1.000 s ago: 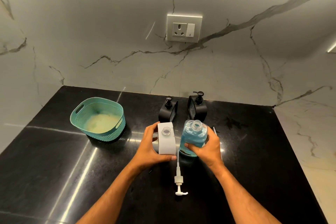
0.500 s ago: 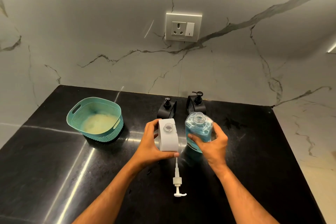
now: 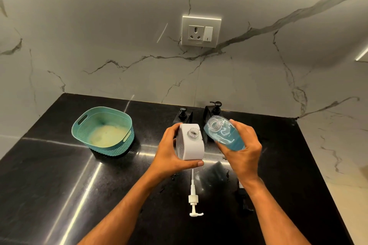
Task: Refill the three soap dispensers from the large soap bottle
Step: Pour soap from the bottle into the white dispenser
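Note:
My left hand [image 3: 171, 153] grips the white soap dispenser [image 3: 190, 144], which stands on the black counter [image 3: 59, 175] with its neck uncapped. My right hand [image 3: 242, 149] holds the large clear soap bottle [image 3: 224, 134] of blue liquid, lifted and tilted left, its open mouth close to the white dispenser's neck. The white pump [image 3: 193, 199] lies on the counter in front of the dispenser. Two black dispensers [image 3: 183, 115] [image 3: 214, 108] with pumps on stand behind, by the wall.
A teal basket [image 3: 103, 131] holding something pale sits at the left of the counter. A wall socket [image 3: 201, 32] is on the marble backsplash. A small dark object [image 3: 242, 193] lies near my right wrist. The counter's right edge drops off beyond my right arm.
My right hand has lifted the soap bottle off the counter and tilted its mouth towards the white dispenser. My left hand has kept its hold on the dispenser.

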